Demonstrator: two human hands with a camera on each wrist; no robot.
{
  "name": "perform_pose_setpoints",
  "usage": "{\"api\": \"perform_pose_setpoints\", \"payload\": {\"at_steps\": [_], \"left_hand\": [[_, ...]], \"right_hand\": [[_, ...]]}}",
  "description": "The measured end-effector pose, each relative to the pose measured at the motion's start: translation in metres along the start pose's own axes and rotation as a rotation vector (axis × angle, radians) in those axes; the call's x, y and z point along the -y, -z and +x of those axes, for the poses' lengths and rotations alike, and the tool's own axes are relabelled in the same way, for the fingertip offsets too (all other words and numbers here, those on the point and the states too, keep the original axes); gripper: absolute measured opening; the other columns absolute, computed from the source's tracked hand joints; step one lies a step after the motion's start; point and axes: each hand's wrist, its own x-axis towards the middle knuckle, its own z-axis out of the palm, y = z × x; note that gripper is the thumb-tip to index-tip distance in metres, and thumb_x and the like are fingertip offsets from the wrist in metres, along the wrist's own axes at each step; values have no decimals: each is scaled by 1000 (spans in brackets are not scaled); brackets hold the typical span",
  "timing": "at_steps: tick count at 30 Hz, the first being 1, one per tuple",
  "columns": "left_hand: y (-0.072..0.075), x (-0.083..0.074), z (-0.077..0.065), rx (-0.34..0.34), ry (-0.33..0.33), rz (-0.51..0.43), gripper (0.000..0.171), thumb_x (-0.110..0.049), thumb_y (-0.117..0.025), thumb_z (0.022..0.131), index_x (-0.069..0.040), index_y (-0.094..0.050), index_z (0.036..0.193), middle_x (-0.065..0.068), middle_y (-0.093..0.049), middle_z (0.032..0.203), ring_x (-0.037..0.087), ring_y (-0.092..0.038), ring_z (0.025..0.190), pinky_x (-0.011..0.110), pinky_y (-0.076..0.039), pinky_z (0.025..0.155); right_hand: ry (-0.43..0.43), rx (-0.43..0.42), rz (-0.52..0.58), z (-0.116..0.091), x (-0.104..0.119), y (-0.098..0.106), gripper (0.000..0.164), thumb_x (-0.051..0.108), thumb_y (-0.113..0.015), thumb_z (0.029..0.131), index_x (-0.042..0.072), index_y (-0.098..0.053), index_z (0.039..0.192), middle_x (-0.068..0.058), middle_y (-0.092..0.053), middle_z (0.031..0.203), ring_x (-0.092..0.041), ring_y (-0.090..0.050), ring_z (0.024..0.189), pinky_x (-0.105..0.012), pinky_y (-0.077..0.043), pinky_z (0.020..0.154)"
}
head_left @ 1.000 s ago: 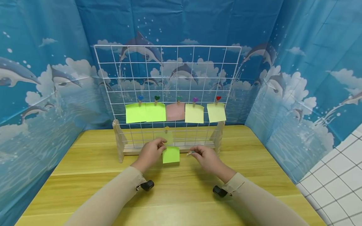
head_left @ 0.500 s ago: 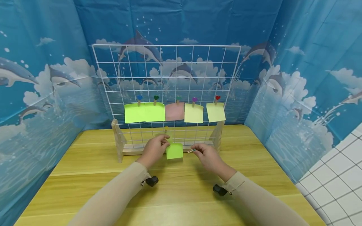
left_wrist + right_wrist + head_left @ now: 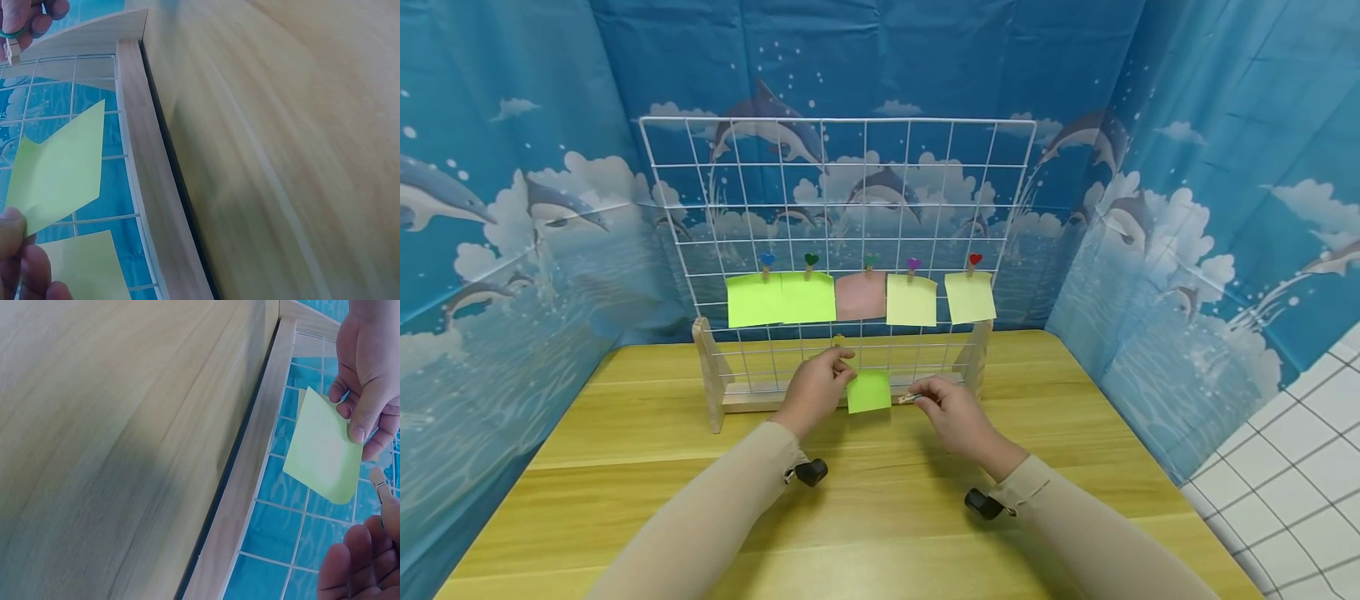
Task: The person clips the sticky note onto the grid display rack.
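Note:
My left hand [image 3: 816, 390] pinches a bright green sticky note [image 3: 868, 392] by its left edge, in front of the lower wire grid [image 3: 838, 120]. In the left wrist view that note [image 3: 59, 165] is slightly bent at its top corner. To its right, my right hand [image 3: 957, 418] pinches a small wooden clothespin [image 3: 908, 398] at the end bearing a teal trim; the right wrist view shows the clothespin [image 3: 380, 484] near the note. Behind my left hand, another note [image 3: 87, 265] hangs under a yellow-topped clothespin [image 3: 838, 341], largely hidden in the head view.
Higher on the grid hangs a row of clipped notes: two green [image 3: 755, 300], one pink [image 3: 861, 296] and two pale yellow [image 3: 912, 300], under heart-topped clothespins. Wooden feet [image 3: 707, 379] and a crossbar [image 3: 745, 403] support the grid on the wooden table [image 3: 880, 517]. A dolphin-print curtain [image 3: 947, 50] surrounds it.
My left hand has moved right and up toward the grid with the green note, now covering most of the lower hanging note. The right hand with the clothespin has barely shifted.

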Motion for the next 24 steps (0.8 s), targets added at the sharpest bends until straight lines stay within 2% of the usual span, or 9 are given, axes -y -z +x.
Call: {"api": "perform_pose_setpoints", "payload": {"at_steps": [14,24], "left_hand": [[-5,-4,15,-60,-32,19,37,-22,-67,106,-13,-64,141,-4,-75,99,9,-65,73,31,-52,67],[-9,-9,21,-68,-12,43,42,-27,-66,106,-15,-62,146,-3,-76,104,10,-67,80,30,-52,69]], "right_hand": [[13,-14,-1,-1,-1,3,18,7,-61,107,8,-74,119,-7,-72,116,-18,-66,99,-35,-57,82],[6,-21,-13,-2,-1,5,18,9,-61,107,8,-74,119,-6,-72,114,-18,-63,98,-33,-56,80]]}}
